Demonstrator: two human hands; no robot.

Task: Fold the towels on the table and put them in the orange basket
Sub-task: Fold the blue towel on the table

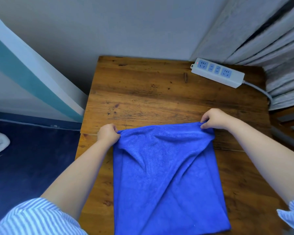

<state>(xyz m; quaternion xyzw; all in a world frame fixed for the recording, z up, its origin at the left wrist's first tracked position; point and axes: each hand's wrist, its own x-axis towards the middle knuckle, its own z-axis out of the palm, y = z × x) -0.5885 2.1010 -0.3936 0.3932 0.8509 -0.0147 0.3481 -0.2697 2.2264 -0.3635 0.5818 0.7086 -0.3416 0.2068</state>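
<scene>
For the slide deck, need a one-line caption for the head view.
Both hands, left and right, pinch the far corners of a blue towel on a wooden table.

A: Where is free room for a hand on the table (143, 92)?

B: The far half is bare wood, from the towel (165, 175) up to the wall. A hand can pass there freely. There are also bare strips at both sides of the towel.

A: What stands in the way?

B: A power strip (217, 72) lies at the far right corner, and its cable (260, 90) runs off the right edge. The curtain (270, 48) hangs just beside that corner. The left hand (107, 134) and the right hand (214, 119) each pinch a far corner of the towel, so the forearms cover both side strips.
</scene>
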